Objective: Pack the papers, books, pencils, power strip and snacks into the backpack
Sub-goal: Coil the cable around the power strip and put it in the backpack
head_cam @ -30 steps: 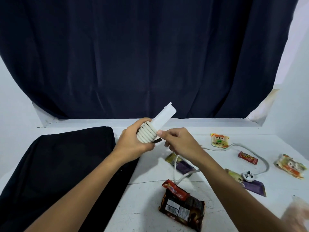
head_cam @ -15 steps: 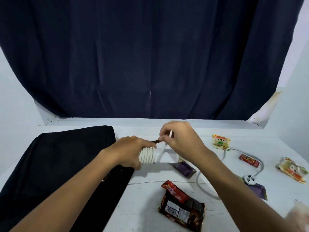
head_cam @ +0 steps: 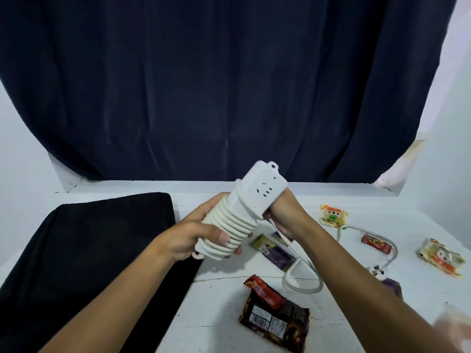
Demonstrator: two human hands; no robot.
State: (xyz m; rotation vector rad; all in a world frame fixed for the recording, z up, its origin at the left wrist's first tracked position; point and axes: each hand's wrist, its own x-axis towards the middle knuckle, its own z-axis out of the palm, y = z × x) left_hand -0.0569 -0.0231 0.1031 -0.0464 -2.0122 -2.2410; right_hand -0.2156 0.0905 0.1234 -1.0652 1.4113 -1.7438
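The power strip (head_cam: 257,197) is seen to be moulded of smooth white plastic with a faint sheen, and its cable (head_cam: 230,229) is sheathed in smooth, matt white plastic or rubber. The backpack (head_cam: 84,256) is made of matt black cloth, in which soft folds are shown. The curtain (head_cam: 229,85) is hung in dark navy cloth, matt and creased. The counter (head_cam: 229,317) is finished in matt white, scuffed and speckled. The snacks are wrapped in glossy plastic film, crinkled on the dark brown packet (head_cam: 276,324) and the red bar (head_cam: 376,244).
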